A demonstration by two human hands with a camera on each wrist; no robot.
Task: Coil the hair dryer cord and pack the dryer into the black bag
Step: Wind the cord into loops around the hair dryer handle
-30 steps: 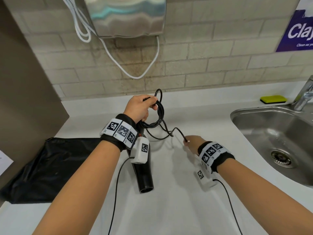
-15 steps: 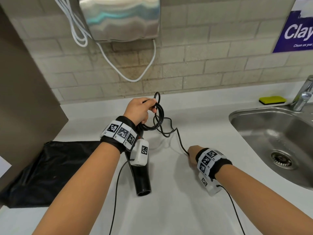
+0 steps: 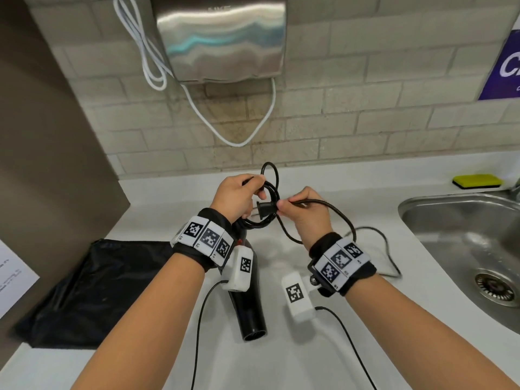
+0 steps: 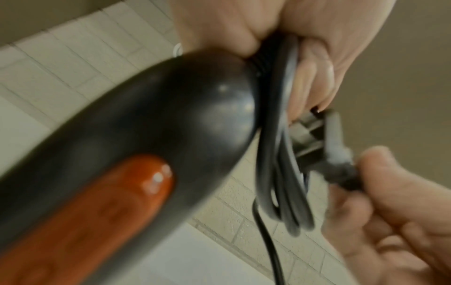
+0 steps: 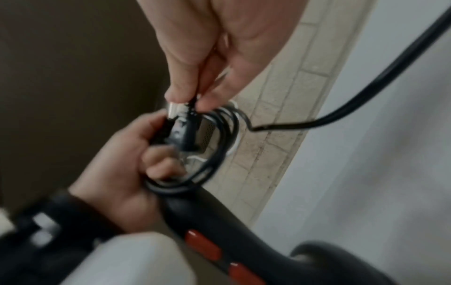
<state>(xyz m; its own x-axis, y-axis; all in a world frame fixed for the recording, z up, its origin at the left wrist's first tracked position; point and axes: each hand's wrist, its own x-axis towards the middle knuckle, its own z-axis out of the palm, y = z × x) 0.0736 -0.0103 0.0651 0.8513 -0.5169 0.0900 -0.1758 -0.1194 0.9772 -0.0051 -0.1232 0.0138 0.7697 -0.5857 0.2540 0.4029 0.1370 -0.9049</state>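
My left hand (image 3: 257, 190) grips the coiled black cord (image 3: 270, 218) together with the end of the hair dryer's handle. The black hair dryer (image 3: 250, 313) hangs below that hand, its nozzle towards me over the counter; orange buttons show on its handle (image 4: 146, 144). My right hand (image 3: 284, 205) pinches the cord just behind the plug (image 3: 264, 211), right at the coil. The plug's prongs (image 4: 307, 135) point at my left fingers. A loose loop of cord (image 3: 337, 215) arcs out behind my right hand. The black bag (image 3: 92, 291) lies flat on the counter at the left.
A steel sink (image 3: 461, 249) is set into the white counter at the right, with a yellow sponge (image 3: 477, 181) behind it. A metal hand dryer (image 3: 222, 38) with white cable hangs on the tiled wall. A brown panel (image 3: 42, 164) bounds the left side.
My right hand has risen from the counter with the cord's end and brought the plug up to the coil in my left hand. The left hand has kept hold of coil and dryer.
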